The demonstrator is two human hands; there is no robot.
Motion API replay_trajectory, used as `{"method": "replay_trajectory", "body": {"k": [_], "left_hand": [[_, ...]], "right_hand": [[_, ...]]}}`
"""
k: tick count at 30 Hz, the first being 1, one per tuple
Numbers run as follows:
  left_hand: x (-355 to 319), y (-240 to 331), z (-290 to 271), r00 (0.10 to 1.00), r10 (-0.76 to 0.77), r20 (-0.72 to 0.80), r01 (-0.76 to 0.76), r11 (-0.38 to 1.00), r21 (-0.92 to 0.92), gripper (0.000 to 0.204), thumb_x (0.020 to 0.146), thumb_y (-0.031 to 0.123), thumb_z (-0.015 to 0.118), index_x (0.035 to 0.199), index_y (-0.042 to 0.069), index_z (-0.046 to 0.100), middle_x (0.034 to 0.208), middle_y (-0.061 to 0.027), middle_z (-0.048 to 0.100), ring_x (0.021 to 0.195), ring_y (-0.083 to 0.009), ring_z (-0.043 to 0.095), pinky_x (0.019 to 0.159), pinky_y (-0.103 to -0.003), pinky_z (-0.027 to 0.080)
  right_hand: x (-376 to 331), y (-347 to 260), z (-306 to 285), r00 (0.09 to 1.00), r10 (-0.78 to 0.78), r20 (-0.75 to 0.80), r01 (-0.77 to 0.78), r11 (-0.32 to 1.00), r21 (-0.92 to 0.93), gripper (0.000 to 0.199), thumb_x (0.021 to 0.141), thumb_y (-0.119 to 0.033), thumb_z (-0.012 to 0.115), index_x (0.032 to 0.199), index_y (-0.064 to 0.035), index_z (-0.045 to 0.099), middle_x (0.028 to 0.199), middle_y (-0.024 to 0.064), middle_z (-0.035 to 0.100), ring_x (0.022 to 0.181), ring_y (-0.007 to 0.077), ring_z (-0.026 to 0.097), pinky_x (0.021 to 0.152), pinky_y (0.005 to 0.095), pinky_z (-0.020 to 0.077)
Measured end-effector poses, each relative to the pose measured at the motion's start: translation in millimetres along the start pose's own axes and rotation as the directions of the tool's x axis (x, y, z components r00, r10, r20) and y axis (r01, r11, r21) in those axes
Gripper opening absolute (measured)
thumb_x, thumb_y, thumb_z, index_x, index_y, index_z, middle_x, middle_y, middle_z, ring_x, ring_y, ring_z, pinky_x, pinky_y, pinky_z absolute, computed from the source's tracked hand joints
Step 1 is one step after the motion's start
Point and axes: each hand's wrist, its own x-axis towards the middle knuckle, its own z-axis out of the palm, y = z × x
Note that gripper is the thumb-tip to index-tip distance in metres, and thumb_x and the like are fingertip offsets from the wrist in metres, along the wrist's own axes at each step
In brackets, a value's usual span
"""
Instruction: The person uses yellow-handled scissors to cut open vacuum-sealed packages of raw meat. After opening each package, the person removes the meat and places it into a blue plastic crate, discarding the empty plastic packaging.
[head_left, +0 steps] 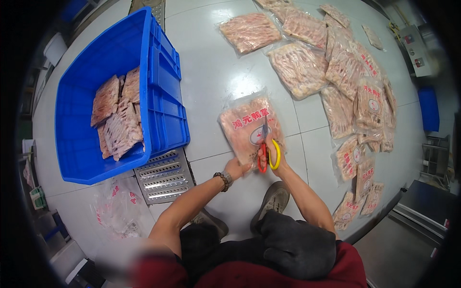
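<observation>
Head view: the left hand [236, 168] touches the near left corner of a clear plastic bag of pinkish meat [240, 134], though whether its fingers pinch the film cannot be told. The right hand [283, 162] grasps a pair of scissors [265, 126] with one red and one yellow handle loop, the blades pointing away from the wrist and over the bag; whether they cut into it is not clear. The bag sits directly ahead of both hands, above the white tiled floor [206, 86], its red lettering and round emblem facing up. A beaded bracelet [224, 180] circles the left wrist. Well to the left of the hands stands a blue crate [165, 96] with unwrapped meat slabs [122, 127] inside it, and a slotted metal drain cover [165, 177] runs between the crate and the left forearm. Nearer the body, left of that forearm, lie crumpled clear wrappers [115, 206]. Ahead and to the right of the hands, more bagged meat packs [297, 67] spread across the floor, many overlapping. The person's shoes [274, 199] show just behind the hands.
</observation>
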Motion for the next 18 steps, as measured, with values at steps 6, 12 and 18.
{"method": "replay_trajectory", "body": {"k": [6, 12, 18], "left_hand": [[-6.8, -13.0, 4.2, 0.999, 0.028, -0.024, -0.024, 0.986, 0.165, 0.038, 0.089, 0.024, 0.075, 0.115, -0.001, 0.066, 0.094, -0.0095, 0.072, 0.077, -0.0159, 0.066, 0.067, -0.032, 0.054], [-13.6, 4.3, -27.4, 0.988, -0.132, 0.074, 0.071, 0.838, 0.542, 0.037, 0.084, 0.028, 0.075, 0.112, 0.004, 0.072, 0.103, -0.0167, 0.075, 0.096, -0.0293, 0.072, 0.086, -0.041, 0.055], [-12.8, 62.6, -73.8, 0.978, 0.166, -0.125, 0.032, 0.472, 0.881, 0.065, 0.083, 0.03, 0.073, 0.136, 0.0, 0.05, 0.125, -0.0272, 0.058, 0.114, -0.0435, 0.057, 0.101, -0.048, 0.047]], "right_hand": [[29.7, -40.8, -10.0, 0.999, 0.009, -0.045, -0.005, 0.996, 0.089, 0.059, 0.097, -0.066, 0.048, 0.101, -0.0073, 0.051, 0.062, 0.0042, 0.049, 0.04, 0.0139, 0.041, 0.035, 0.0305, 0.0356], [29.7, -46.2, -30.1, 0.994, 0.076, -0.079, -0.069, 0.993, 0.093, 0.061, 0.097, -0.07, 0.044, 0.1, -0.0099, 0.05, 0.062, 0.0015, 0.046, 0.042, 0.014, 0.037, 0.037, 0.0295, 0.0329], [-37.0, 8.9, -46.3, 0.994, 0.037, 0.103, 0.021, 0.859, -0.512, 0.055, 0.1, -0.061, 0.048, 0.099, -0.0076, 0.061, 0.071, 0.0032, 0.06, 0.058, 0.0149, 0.057, 0.052, 0.0306, 0.0447]]}}
